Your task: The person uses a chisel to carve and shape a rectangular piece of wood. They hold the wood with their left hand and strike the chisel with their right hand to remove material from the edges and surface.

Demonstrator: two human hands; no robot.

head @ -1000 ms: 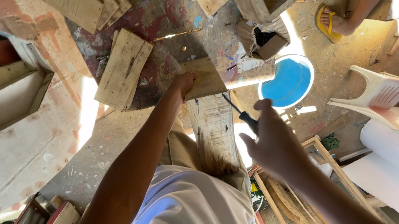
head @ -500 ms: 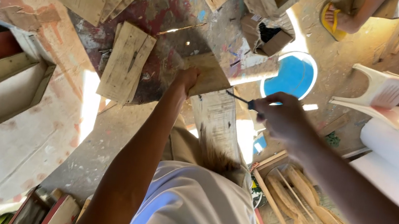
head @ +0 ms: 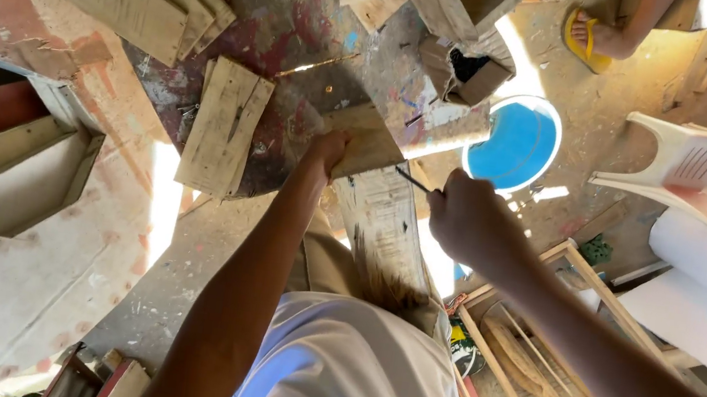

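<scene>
Marking a wooden board held steady on a paint-stained tabletop.

The wooden board (head: pixel 375 206) lies with one end on the tabletop (head: pixel 304 19), the other running toward the person's lap. The left hand (head: pixel 328 148) presses its far end, fingers clamped on the edge, likely to stop it shifting. The right hand (head: pixel 469 218) has fingers closed around a thin pencil (head: pixel 413 179), tip at the board. A shorter plank (head: pixel 224 127) lies beside; a blue bucket (head: pixel 513 144) stands beyond on the floor.
</scene>
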